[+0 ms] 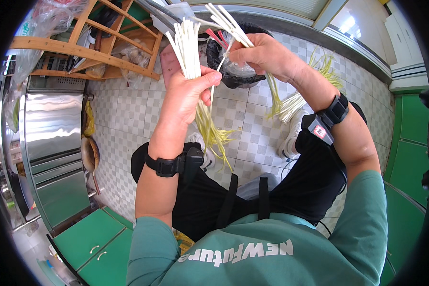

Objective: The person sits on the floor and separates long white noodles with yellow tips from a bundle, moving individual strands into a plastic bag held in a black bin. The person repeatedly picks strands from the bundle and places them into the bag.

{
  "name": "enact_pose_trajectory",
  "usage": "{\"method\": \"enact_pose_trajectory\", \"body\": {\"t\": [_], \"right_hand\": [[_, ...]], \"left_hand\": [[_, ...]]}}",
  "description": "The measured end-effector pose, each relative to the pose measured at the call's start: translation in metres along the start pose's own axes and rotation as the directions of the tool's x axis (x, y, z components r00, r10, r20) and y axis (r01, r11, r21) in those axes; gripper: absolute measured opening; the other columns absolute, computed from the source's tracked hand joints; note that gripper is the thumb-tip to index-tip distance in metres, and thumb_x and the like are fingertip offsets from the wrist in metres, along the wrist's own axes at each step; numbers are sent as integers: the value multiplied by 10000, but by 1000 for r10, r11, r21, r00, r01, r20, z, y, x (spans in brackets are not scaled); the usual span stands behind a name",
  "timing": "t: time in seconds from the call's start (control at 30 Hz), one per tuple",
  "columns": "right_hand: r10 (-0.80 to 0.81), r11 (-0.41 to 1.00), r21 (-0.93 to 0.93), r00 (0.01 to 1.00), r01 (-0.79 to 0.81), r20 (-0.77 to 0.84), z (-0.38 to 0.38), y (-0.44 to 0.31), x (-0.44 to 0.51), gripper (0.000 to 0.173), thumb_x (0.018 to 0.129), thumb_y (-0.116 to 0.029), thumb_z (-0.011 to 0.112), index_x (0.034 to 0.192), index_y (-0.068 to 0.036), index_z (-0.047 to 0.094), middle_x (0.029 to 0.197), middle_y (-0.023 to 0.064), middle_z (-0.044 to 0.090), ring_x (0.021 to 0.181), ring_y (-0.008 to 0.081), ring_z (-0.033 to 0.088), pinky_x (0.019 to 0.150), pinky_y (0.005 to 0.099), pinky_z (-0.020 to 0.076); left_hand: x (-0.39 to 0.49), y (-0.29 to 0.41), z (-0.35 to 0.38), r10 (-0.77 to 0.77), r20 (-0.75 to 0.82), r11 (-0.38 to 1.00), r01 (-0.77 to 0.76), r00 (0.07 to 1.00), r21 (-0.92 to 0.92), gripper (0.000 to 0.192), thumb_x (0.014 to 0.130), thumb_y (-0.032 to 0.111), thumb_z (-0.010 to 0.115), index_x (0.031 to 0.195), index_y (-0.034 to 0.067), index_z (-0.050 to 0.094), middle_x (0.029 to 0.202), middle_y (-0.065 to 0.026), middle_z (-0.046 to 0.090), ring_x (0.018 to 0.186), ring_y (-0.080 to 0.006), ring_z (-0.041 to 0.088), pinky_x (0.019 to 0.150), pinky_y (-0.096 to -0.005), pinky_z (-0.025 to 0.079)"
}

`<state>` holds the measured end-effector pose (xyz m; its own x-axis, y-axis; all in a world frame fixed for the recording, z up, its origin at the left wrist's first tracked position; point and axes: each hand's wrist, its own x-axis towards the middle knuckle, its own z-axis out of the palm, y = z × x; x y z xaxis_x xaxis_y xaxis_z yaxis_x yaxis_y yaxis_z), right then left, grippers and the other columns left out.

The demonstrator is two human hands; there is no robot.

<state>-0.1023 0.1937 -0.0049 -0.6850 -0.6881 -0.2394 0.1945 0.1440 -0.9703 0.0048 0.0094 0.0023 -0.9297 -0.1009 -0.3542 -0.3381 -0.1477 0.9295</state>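
Note:
My left hand (pixel 189 91) is closed around a bundle of blanched garlic chives (pixel 190 50), its white stems pointing up and yellow leafy ends hanging below. My right hand (pixel 255 53) holds a smaller bunch of the same stalks (pixel 228 24), white ends towards the upper left and yellow tips hanging down. One stalk (pixel 224 57) runs between the two hands, its end at my right fingertips. On the floor at the right, beside my shoe, lies a further pile of chives (pixel 300 98). Behind my right hand is a bin with a black liner (pixel 230 79).
A wooden rack (pixel 89 52) with bagged items stands at upper left. A pink object (pixel 169 62) lies by the bin. A pan (pixel 90 153) hangs beside the steel cabinet (pixel 55 125). Green cupboards (pixel 411 150) line the right side. My shoes (pixel 289 143) rest on the tiled floor.

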Motion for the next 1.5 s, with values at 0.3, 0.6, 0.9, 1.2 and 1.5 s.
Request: {"method": "enact_pose_trajectory", "body": {"t": [0.3,0.6,0.9,1.2,1.5], "right_hand": [[-121,992,-7,959,123,-256,-11,-6,4,92,838,-178,641,835,-87,626,625,-72,466,500,7,348,436,189,247],[-204,979,-37,930,203,-306,-46,-8,14,118,884,-168,605,796,-90,592,596,-76,426,479,12,300,427,210,229],[-228,961,50,885,271,-406,-85,2,40,166,810,-183,693,791,-40,609,691,-3,507,473,48,339,400,227,258],[-181,779,-602,857,-174,-482,-83,38,72,318,749,-323,774,859,-32,710,569,71,570,514,105,521,441,279,386],[-110,978,170,991,120,-71,-35,6,24,326,800,-311,755,925,-15,696,765,2,625,465,50,349,412,244,274]], "left_hand": [[-3,3,-2,0,12,999,0,1000,53,143,812,100,702,872,-4,625,747,-49,607,518,-85,490,471,-248,429],[-9,4,-6,-5,12,999,4,1000,44,153,807,109,709,870,0,622,750,-53,607,516,-84,486,477,-239,422],[-9,2,-13,2,4,998,-2,1000,63,159,812,123,711,868,6,618,759,-62,614,513,-90,487,475,-245,430],[-9,3,-10,13,-46,1000,-13,999,12,209,832,151,700,948,-2,620,810,-75,632,523,-86,488,495,-251,433],[-1,4,3,48,-29,998,-48,998,-31,221,828,154,709,962,-4,632,820,-99,646,502,-93,484,487,-253,432]]}}
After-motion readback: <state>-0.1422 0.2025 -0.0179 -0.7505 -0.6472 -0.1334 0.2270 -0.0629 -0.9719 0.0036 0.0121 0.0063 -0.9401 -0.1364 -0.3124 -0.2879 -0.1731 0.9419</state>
